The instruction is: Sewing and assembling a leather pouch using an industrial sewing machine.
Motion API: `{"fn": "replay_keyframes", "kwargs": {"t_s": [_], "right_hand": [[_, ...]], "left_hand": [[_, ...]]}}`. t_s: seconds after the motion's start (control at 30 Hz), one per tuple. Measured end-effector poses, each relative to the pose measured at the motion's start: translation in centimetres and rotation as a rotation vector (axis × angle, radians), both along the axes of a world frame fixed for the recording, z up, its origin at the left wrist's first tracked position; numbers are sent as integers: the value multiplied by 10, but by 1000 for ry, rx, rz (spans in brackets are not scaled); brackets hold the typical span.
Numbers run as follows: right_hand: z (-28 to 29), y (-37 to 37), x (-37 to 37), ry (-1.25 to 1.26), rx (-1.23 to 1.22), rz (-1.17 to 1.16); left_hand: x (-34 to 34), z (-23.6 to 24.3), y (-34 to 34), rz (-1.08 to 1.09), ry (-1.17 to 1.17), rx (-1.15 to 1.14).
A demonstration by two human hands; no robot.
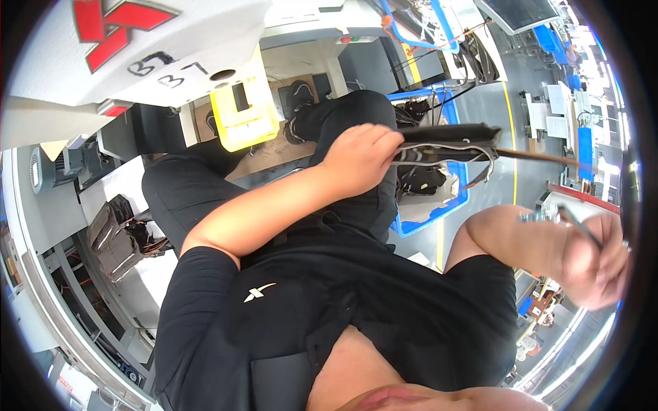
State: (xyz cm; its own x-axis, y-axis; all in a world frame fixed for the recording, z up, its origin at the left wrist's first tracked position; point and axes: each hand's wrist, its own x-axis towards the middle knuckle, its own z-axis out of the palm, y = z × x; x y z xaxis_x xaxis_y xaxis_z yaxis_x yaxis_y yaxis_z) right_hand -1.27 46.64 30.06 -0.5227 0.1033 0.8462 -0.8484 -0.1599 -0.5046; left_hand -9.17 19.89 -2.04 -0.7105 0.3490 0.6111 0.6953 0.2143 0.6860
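Observation:
My left hand [362, 156] is closed on the end of a black fabric piece [449, 140] with pale edging, held up over my right thigh. From its far end a thin brown strip [541, 158] runs out to the right. At the right rim my right hand [595, 264] is raised, fingers curled round a thin metal tool [579, 225]. Motion blurs this tool, so its exact kind cannot be made out. Its silvery part lies across my wrist.
A white sewing machine [164, 41] stands in front at the left, with a yellow plate [243, 116] below it. Blue crates [428, 225] of black pieces sit to the right. More black pieces [113, 236] lie on a white surface at the left.

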Motion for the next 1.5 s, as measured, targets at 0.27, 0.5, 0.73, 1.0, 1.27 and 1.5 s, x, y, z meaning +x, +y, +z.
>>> {"fn": "replay_keyframes", "kwargs": {"t_s": [0.27,0.5,0.73,1.0,1.27,1.5], "right_hand": [[-120,-43,-89,-899,803,-609],[-203,-58,-120,-835,1105,-468],[-190,-91,-121,-774,1060,-400],[-186,-110,-97,-751,1120,-92],[-190,-174,-65,-587,1033,226],[-200,-203,-40,-509,978,-16]], "left_hand": [[30,16,-104,-528,-802,-28],[44,9,-164,-669,-744,-124],[72,5,-165,-364,-527,-434],[43,31,-208,-403,-706,176],[63,40,-182,-430,-1020,663],[63,56,-153,-535,-1138,970]]}}
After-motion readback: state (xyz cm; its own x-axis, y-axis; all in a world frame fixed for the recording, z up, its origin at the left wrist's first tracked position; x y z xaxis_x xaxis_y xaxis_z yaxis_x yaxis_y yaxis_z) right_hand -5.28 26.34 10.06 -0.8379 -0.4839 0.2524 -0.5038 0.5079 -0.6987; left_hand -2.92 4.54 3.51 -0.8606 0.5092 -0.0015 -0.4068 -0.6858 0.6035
